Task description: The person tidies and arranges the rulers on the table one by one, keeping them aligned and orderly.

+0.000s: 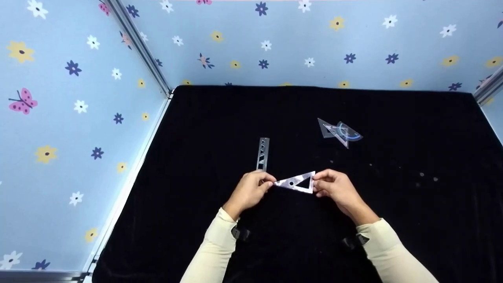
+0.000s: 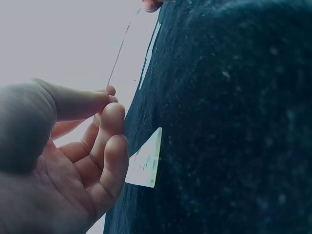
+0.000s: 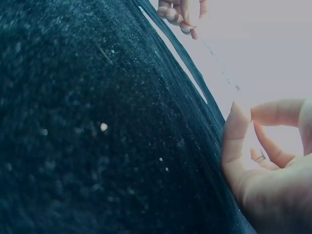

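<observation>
Between both hands is a clear set square (image 1: 286, 182) with a round hole and a triangular cut-out. My left hand (image 1: 253, 188) pinches its narrow left tip between thumb and fingers. At the short right edge, my right hand (image 1: 336, 189) pinches it with thumb and fingertips. A clear ruler (image 1: 264, 151) with cut-out shapes lies just beyond the left hand, its near end hidden behind the fingers. In the left wrist view, the thumb and fingers of the left hand (image 2: 92, 131) meet at the tip. The right wrist view shows the right hand (image 3: 263, 151) pinching too.
Farther back to the right, another set square (image 1: 325, 129) and a protractor (image 1: 349, 131) with a blue arc lie overlapping. A black cloth (image 1: 212, 118) covers the table. Flowered blue panels (image 1: 283, 43) stand at the back and sides, with a metal rail (image 1: 141, 51) at the left corner.
</observation>
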Available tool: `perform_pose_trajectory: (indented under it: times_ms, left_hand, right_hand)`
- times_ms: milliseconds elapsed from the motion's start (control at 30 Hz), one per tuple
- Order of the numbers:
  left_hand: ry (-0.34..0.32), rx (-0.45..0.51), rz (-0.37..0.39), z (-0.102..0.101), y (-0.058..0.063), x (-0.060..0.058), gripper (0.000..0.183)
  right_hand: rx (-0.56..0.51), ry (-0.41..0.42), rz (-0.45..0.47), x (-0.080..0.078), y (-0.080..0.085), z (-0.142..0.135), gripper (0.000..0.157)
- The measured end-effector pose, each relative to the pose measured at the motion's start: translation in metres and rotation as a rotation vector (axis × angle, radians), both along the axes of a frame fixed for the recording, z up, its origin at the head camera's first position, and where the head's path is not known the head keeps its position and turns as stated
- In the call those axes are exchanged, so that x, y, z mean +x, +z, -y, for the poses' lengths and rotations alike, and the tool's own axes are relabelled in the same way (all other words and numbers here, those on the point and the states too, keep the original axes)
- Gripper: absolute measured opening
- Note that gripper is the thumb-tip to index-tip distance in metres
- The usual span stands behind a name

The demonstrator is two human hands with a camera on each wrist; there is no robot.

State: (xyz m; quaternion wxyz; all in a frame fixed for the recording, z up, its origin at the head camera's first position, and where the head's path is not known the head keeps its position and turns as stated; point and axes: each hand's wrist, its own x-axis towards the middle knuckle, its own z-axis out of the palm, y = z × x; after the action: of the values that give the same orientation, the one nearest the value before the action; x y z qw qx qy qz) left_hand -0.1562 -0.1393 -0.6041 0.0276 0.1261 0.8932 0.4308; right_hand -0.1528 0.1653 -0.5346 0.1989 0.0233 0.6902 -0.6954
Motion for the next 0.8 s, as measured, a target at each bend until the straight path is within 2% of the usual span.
perform_pose_trajectory:
  times_ms: [133,200,433,567,800]
  left_hand:
    - [-0.007,-0.117,-0.090,-0.001,0.001,0.004,0.016]
    - [-0.002,-0.165,-0.112,-0.002,0.004,0.007,0.017]
    - [-0.002,-0.311,-0.057,-0.005,0.013,0.012,0.017]
    - [-0.009,-0.341,-0.051,-0.003,0.013,0.011,0.016]
    - [-0.004,-0.318,-0.076,0.000,0.012,0.013,0.018]
  right_hand:
    - [0.032,0.011,-0.008,0.001,-0.001,0.000,0.014]
    - [0.042,0.018,-0.013,0.001,-0.001,0.000,0.014]
    - [0.078,0.051,-0.028,0.004,-0.004,0.001,0.015]
    - [0.112,0.077,-0.059,0.004,-0.005,0.002,0.021]
    - [0.162,0.095,-0.082,0.005,-0.008,0.002,0.029]
